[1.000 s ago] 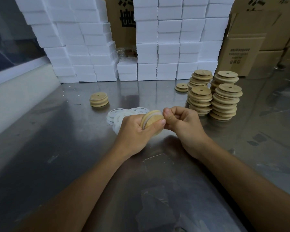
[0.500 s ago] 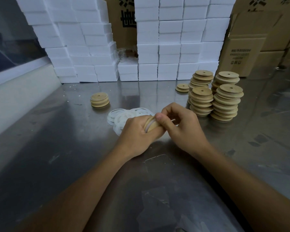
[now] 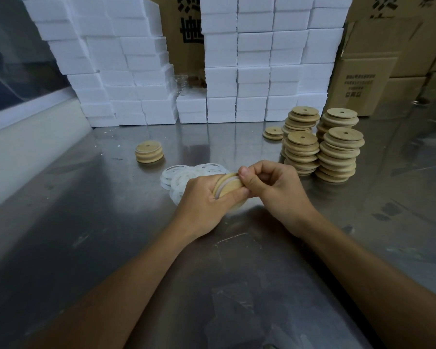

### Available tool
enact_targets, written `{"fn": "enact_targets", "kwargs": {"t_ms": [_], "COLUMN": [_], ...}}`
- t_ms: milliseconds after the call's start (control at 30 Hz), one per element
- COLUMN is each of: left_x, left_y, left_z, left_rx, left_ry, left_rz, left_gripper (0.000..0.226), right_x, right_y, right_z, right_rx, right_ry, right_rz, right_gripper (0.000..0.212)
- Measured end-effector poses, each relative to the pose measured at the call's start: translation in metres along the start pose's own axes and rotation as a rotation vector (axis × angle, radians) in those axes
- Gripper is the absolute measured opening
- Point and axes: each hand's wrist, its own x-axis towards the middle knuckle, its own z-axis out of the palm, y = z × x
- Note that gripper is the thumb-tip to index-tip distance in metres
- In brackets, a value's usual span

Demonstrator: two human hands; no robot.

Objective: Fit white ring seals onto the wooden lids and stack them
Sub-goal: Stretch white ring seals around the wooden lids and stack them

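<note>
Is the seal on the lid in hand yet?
Mostly on: a white ring wraps the lid edge; right hand pinches there, left hand grips.

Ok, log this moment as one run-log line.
step: fitting seal | left hand: grips wooden lid | right hand: pinches white ring seal at lid rim | loose seals: behind hands

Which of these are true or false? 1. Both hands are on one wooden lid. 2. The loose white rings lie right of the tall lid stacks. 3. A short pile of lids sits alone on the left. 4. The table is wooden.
1. True: the left hand and right hand hold one wooden lid.
2. False: the white rings lie left of the tall stacks.
3. True: the short pile stands apart.
4. False: the table is shiny metal.
</note>
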Motion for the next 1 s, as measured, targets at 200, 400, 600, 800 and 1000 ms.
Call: {"fn": "enact_targets", "kwargs": {"t_ms": [200, 400, 600, 800, 1000], "left_x": [0.0, 0.002, 0.001, 0.002, 0.002], "left_y": [-0.001, 0.001, 0.003, 0.006, 0.004], "left_z": [0.001, 0.001, 0.0, 0.002, -0.001], "left_rx": [0.001, -0.068, -0.133, -0.069, -0.084], "left_ry": [-0.009, 0.011, 0.059, 0.034, 0.037], "left_rz": [-0.003, -0.004, -0.027, -0.006, -0.064], "left_gripper": [0.014, 0.012, 0.033, 0.037, 0.011], "right_x": [0.0, 0.002, 0.0, 0.002, 0.007], "right_y": [0.001, 0.001, 0.002, 0.003, 0.0], "right_z": [0.001, 0.0, 0.0, 0.004, -0.005], "right_rx": [0.055, 0.234, 0.095, 0.138, 0.29], "right_ry": [-0.021, -0.034, -0.034, 0.059, 0.209], "right_rz": [0.091, 0.185, 0.12, 0.227, 0.344], "right_gripper": [0.025, 0.027, 0.009, 0.021, 0.037]}}
